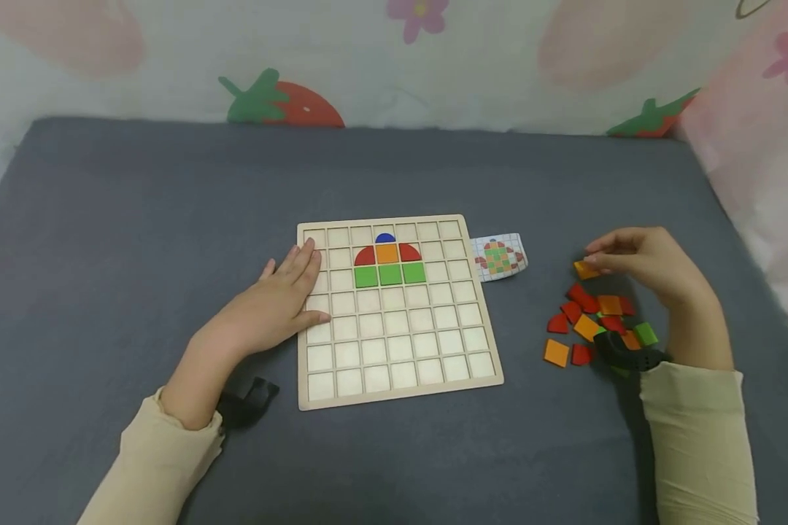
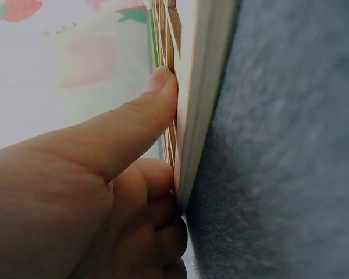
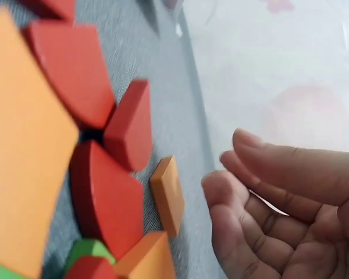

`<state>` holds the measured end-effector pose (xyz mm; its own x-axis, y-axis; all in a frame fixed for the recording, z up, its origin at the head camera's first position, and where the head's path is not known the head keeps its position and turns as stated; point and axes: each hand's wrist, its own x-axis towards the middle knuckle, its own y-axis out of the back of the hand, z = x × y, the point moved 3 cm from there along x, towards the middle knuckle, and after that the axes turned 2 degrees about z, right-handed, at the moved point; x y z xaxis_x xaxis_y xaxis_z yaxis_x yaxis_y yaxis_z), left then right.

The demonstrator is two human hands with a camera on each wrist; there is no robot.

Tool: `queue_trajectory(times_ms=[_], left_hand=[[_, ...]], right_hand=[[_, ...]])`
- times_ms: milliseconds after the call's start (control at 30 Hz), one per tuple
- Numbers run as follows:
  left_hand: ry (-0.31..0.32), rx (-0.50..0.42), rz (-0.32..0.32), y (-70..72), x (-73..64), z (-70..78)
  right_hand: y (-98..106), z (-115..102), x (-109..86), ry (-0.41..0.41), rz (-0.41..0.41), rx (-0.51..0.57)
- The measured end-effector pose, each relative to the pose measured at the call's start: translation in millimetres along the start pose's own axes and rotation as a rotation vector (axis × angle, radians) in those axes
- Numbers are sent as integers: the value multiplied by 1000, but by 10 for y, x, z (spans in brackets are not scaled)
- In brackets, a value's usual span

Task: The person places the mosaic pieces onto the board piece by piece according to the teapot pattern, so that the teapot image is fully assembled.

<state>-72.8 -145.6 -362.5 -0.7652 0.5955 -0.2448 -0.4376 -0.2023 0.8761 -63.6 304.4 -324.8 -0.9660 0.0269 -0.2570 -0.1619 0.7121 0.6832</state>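
A wooden grid board [image 1: 400, 394] lies on the grey cloth. My left hand [image 1: 272, 306] rests flat on its left edge, fingers extended; in the left wrist view the thumb [image 2: 160, 81] touches the rim. Set in the upper cells are a blue half-round tile [image 1: 385, 238], an orange square [image 1: 387, 254] between two red quarter-rounds [image 1: 365, 256], and a row of three green squares [image 1: 390, 275]. My right hand [image 1: 657, 262] hovers by an orange square tile [image 1: 586, 270]. From the right wrist, its bent fingers [image 3: 227, 232] appear apart from that tile [image 3: 167, 196], with nothing between them.
Loose red, orange and green tiles [image 1: 557, 352] lie in a pile beneath the right forearm. A pattern card [image 1: 499, 257] sticks out from under the board's right side. Black wrist straps [image 1: 630, 357] are on both arms. Behind the table hangs a strawberry-print cloth [image 1: 473, 87].
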Motion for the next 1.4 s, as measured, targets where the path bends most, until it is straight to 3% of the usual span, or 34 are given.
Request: queue_trajectory(times_ms=[167,367,600,767,1033,1400], left_hand=[[22,-49,-11,16,17,-79],[26,-107,-17,29,-34,-121],[8,-118,-20,28,-56,-129],[-2,-106,-21,21,-44,-131],[-57,-76,-13,15,32,-45],[-45,-74,-25,-13,3,-52]], right_hand=[[-34,49,60,7,-20,-50],[-71,94,11,29,-126,-60],[-193,-48,-69,62,-199,-86],[-277,-140,-84,29,-202,-176],[-210,-87,-156,-43,-117,-374],[-266,-93,-164,-15,-135,-313]])
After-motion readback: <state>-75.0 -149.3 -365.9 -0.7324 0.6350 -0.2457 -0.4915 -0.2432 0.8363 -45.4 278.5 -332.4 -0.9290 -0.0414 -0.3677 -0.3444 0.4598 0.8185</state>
